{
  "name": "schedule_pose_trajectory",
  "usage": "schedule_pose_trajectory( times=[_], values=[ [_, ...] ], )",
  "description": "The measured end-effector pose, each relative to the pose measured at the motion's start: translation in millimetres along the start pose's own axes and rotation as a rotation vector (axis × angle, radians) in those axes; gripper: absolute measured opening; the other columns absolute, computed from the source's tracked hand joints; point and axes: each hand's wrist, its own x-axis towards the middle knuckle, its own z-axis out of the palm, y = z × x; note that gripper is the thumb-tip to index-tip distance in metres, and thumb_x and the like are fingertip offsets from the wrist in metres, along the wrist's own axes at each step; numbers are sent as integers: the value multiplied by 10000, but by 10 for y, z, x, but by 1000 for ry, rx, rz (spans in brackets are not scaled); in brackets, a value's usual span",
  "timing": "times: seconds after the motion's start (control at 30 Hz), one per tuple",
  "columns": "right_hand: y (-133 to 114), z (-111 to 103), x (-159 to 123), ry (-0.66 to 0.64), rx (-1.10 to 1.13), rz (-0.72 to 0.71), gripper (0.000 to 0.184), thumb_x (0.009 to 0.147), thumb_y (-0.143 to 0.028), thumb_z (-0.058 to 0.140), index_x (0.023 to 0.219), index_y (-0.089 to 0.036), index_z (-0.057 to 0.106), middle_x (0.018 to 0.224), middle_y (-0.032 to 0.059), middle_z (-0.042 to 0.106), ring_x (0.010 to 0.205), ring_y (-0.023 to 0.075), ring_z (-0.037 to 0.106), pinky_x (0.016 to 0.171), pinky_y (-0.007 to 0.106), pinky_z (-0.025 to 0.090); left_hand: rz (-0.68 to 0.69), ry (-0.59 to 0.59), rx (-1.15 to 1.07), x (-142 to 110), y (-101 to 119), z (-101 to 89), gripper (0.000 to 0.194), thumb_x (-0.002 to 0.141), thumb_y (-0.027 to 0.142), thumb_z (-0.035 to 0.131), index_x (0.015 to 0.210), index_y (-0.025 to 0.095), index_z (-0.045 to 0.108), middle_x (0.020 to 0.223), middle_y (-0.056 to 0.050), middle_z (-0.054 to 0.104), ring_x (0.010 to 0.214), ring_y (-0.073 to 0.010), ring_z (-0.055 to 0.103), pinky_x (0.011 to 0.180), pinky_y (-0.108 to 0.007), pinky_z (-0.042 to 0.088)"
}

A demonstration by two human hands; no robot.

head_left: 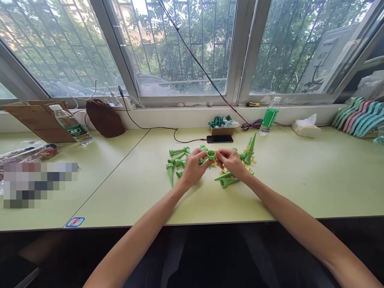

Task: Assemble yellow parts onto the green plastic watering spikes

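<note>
My left hand (195,166) is closed round a green plastic watering spike (211,155), its round open end turned up towards me. My right hand (232,161) pinches at the right side of that spike's rim; what lies between its fingertips is too small and covered to make out. Left of my hands several more green spikes (170,174) lie in a loose pile. To the right, other spikes (228,182) lie on the table, and one spike (251,149) points upward. Small yellow plastic pieces (253,160) are scattered among them, partly hidden by my right hand.
Behind the pile lie a phone (220,139) on a cable and a small box (222,130). A water bottle (269,116), a tissue pack (306,127) and hangers (360,118) stand right. A second bottle (72,126), brown bag (105,118) and cardboard (39,120) are left.
</note>
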Motion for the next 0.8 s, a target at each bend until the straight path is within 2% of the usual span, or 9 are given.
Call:
schedule_pose_trajectory(
  times=[0.13,0.23,0.5,0.57,0.67,0.8],
  values=[
    [-8,-16,2,-25,2,31,407,868,-532,640,699,-161,617,504,-34,498,406,81,416,410,245,331,115,7,41,-21,-39,1,168,903,267,649,1057,225,700,912,-40,585,808,-149,567,734,-283,474],
    [-31,1,-5,-14,-7,34,419,860,-543,644,692,-161,615,494,-34,491,406,83,418,409,245,332,129,11,68,-28,-49,10,186,909,228,630,1080,238,701,924,-41,589,817,-153,568,737,-284,473],
    [-19,79,-18,104,-10,-12,410,878,-568,614,748,-178,617,554,-15,532,440,104,458,422,257,382,-139,58,30,13,2,28,148,824,178,666,971,183,657,863,-31,640,785,-155,592,721,-271,464],
    [-24,72,-18,148,-44,-22,410,878,-574,610,756,-183,609,537,-21,526,429,106,451,419,257,375,-229,49,-16,33,14,17,87,830,247,663,858,166,649,812,-31,656,736,-155,588,689,-271,452],
    [-43,62,-27,174,-103,-47,402,890,-569,596,767,-186,602,509,-33,501,423,104,431,430,252,364,-398,13,-198,60,37,7,408,930,468,520,684,156,615,671,-34,633,613,-142,543,600,-270,411],
    [-53,66,-47,137,-165,-71,378,900,-540,591,811,-175,636,542,-32,504,463,102,440,466,246,370,-468,-89,-351,77,66,5,607,907,644,472,548,157,519,533,-9,508,500,-107,411,513,-268,303]
  ],
)
